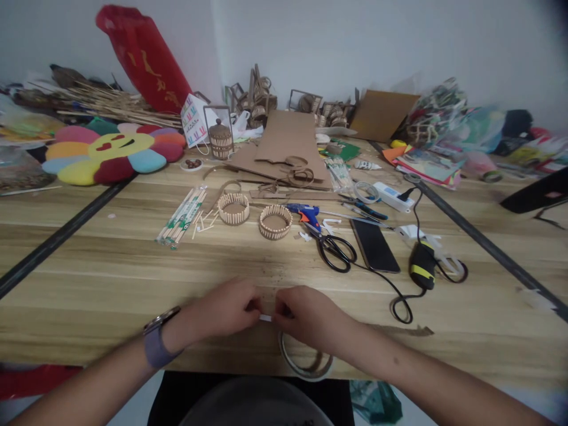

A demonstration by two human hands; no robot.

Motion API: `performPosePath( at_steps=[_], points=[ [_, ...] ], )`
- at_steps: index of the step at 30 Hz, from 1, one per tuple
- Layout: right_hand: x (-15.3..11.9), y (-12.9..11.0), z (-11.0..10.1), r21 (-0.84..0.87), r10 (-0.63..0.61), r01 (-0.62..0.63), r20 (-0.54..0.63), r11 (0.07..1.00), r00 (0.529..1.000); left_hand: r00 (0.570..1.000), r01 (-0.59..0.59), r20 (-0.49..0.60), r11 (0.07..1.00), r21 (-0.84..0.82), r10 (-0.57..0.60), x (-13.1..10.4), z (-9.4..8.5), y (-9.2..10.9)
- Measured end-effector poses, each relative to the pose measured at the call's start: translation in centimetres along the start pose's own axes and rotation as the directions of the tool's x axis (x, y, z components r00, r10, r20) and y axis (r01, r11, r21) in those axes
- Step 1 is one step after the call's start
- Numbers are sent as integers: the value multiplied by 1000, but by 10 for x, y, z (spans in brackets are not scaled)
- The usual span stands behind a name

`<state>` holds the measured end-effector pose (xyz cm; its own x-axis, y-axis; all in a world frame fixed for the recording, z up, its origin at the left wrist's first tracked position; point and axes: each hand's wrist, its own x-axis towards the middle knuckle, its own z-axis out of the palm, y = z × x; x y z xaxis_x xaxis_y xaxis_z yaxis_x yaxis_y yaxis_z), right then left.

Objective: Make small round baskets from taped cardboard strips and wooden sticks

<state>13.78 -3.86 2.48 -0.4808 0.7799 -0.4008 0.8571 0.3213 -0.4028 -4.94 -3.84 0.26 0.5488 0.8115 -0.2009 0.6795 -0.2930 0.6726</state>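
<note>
Near the table's front edge, a short white strip (265, 318) spans the gap between my two hands. My left hand (224, 309) is closed with its fingertips pinching the strip's left end. The other end is pinched by my right hand (310, 313), also closed. Below my right wrist lies a roll of tape (329, 365), partly covered by that hand. A brown strip (399, 331) sticks out from behind my right forearm. Farther up the table stand two rings of small wooden sticks (234, 210), (275, 223) with brown bases.
Black-handled scissors (336, 253), a blue glue gun (306, 214) and a black phone (376, 245) lie right of the rings. A cable loops by a black-and-yellow device (422, 265). Packaged sticks (183, 216) lie left. Cardboard (286, 139) and a flower cushion (118, 149) are farther back.
</note>
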Motion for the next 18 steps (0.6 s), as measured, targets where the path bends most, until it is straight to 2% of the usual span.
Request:
performPosePath(
  at_steps=[3, 5, 11, 14, 18],
  points=[
    [-1, 0, -2, 2, -8, 9, -12, 1000, 1000, 994, 99, 45, 994, -41, -97, 2, 1, 0],
    [-2, -2, -2, -9, -2, 2, -18, 1000, 1000, 992, 124, 49, 988, -88, -120, 3, 2, -2],
    [-13, -17, 7, -90, 20, -30, -110, 995, 994, 983, 180, -9, 969, -169, -184, 1, 5, -8],
    [-17, -24, 12, -133, 19, -37, -138, 990, 990, 975, 204, -44, 952, -230, -219, -1, 5, -5],
    [-21, -25, 19, -105, 11, -27, -153, 994, 988, 968, 221, -63, 944, -244, -243, -3, 6, 1]
  ],
)
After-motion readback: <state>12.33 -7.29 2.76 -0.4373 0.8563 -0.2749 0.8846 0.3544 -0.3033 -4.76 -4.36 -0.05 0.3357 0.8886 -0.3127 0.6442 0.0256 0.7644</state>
